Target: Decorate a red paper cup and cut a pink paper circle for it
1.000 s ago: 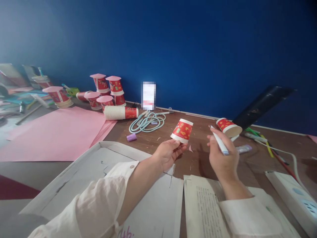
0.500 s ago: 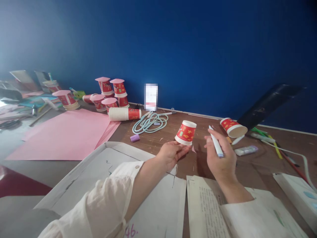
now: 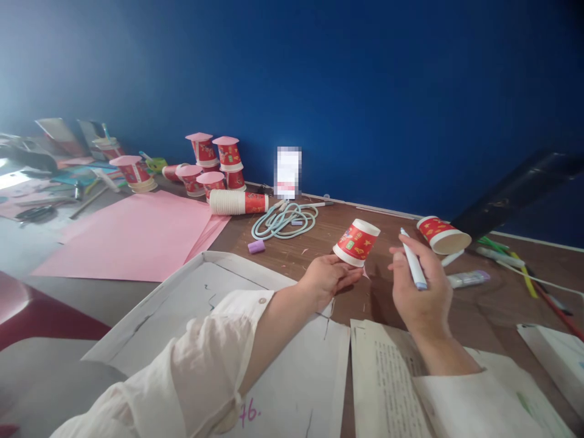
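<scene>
A red paper cup with gold and green print (image 3: 357, 244) is upside down and tilted a little to the right. My left hand (image 3: 326, 281) holds it from below, fingers at its wide rim; some fingertips are hidden under the cup. To the right of the cup, my right hand (image 3: 422, 292) grips a white marker (image 3: 413, 260) with a pale blue end. Its upper end points up and away from me, apart from the cup. Behind the right hand, another red paper cup (image 3: 440, 234) lies on its side on the brown table (image 3: 314, 250).
Pink paper sheets (image 3: 123, 237) lie at the left. Behind them stand red cups with pink paper tops (image 3: 228, 155), near a lying stack of cups (image 3: 237, 202). A coiled pale cable (image 3: 283, 225) and purple cap (image 3: 256, 246) are mid-table. White box lid (image 3: 292, 371) and printed papers (image 3: 383, 371) lie close by.
The view has shifted slightly, so most things sit further right. The held cup leans a bit more to the right. Both hands keep their holds.
</scene>
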{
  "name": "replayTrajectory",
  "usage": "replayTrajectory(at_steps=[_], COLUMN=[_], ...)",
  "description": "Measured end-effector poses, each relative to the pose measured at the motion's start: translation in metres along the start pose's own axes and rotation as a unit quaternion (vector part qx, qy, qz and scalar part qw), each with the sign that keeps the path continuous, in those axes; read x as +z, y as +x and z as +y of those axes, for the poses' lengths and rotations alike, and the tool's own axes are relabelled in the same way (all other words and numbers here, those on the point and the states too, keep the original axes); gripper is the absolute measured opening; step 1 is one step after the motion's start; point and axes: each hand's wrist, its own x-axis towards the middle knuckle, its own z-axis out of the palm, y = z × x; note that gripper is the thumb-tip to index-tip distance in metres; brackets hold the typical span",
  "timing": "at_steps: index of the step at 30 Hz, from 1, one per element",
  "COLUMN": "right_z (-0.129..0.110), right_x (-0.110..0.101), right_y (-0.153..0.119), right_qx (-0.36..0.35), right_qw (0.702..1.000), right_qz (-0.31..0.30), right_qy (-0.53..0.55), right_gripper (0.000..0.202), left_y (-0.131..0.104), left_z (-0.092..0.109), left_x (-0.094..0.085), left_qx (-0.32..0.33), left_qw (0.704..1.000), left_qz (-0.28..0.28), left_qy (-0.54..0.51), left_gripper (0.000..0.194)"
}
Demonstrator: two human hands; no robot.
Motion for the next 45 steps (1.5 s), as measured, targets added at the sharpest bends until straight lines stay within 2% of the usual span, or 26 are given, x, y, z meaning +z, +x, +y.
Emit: replayTrajectory(at_steps=[16,28,40,45], right_z=[-0.0009,-0.0008,-0.0019,-0.0028], right_x=[0.0023,0.0035,0.0032,0.0039], right_y=[-0.0018,-0.0025,-0.0013,-0.0008], right_qx=[0.008,0.022,0.013,0.011], right_qw=[1.000,1.000,1.000,1.000], right_qz=[-0.001,-0.008,-0.015,-0.016], right_qy=[-0.015,-0.018,-0.015,0.003], right_gripper=[0.037,0.037,0.036,0.035], left_y=[0.0049,0.0030,-0.0018,-0.0005], left_z=[-0.0035,-0.0025,0.0003,0.0000], left_x=[-0.0037,-0.0029,0.0006,0.0014], left_qx=[0.001,0.002,0.003,-0.007], left_qw=[1.000,1.000,1.000,0.999], left_qz=[-0.020,-0.019,-0.010,-0.001], left_qy=[-0.006,-0.002,-0.002,0.037], left_gripper=[0.024,0.027,0.022,0.025])
